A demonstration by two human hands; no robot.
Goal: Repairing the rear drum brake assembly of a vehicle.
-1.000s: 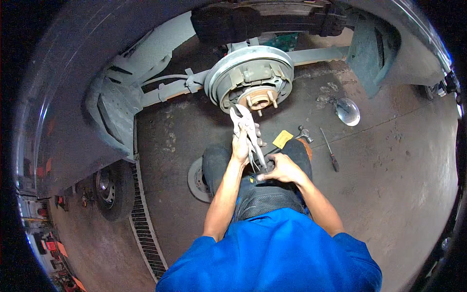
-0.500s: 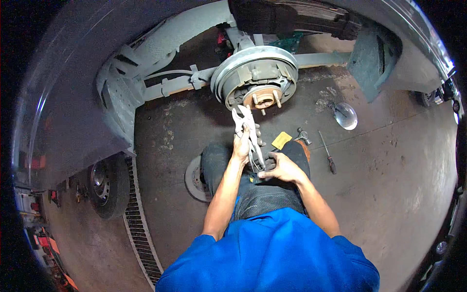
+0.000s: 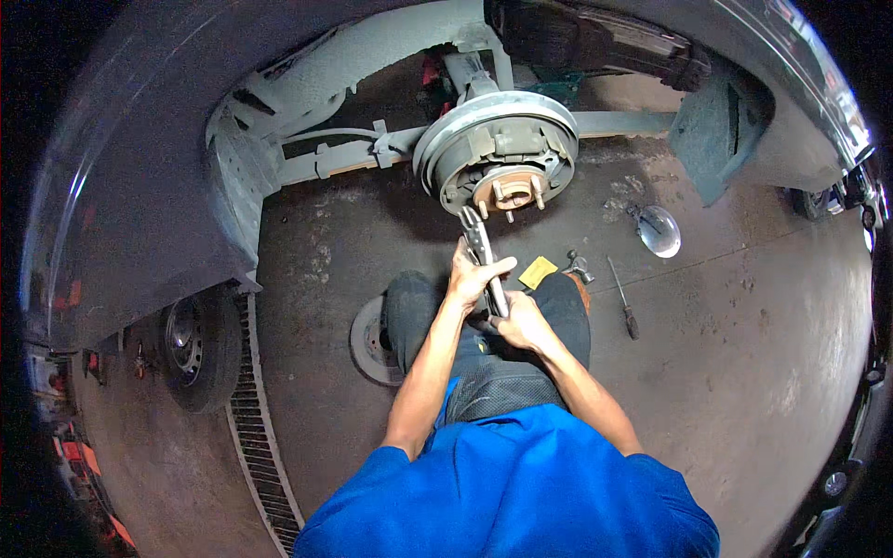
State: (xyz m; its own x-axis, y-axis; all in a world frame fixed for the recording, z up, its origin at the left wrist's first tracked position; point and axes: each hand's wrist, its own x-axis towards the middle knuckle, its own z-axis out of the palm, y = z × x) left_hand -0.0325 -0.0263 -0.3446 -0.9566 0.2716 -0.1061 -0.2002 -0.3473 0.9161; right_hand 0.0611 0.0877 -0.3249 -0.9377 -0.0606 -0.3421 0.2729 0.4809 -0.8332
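A pair of metal locking pliers (image 3: 479,244) is held in front of me, jaws up toward the wheel hub and handles down toward my lap. Wrapped round the pliers' middle is my left hand (image 3: 471,279), its thumb stretched across them. My right hand (image 3: 524,325) closes on the lower handle end, and its fingertips are partly hidden. The pliers are turned nearly edge-on, so the gap between the jaws is hard to judge. Just beyond the jaws stands the rusty hub (image 3: 510,190) with several studs, set in the brake assembly (image 3: 454,158). Jaws and hub look apart.
On the floor to the right lie a yellow card (image 3: 537,272), a hammer (image 3: 579,266), a screwdriver (image 3: 623,299) and a shiny round dish (image 3: 659,232). A grey round disc (image 3: 365,344) lies by my left knee. Further left are a wheel (image 3: 193,349) and a floor grate (image 3: 253,428). The car's wheel arch (image 3: 233,177) surrounds the hub.
The pliers have turned from broad side to nearly edge-on. My right hand has gone from loosely spread fingers to a closed hold on the handle end. The view has shifted slightly.
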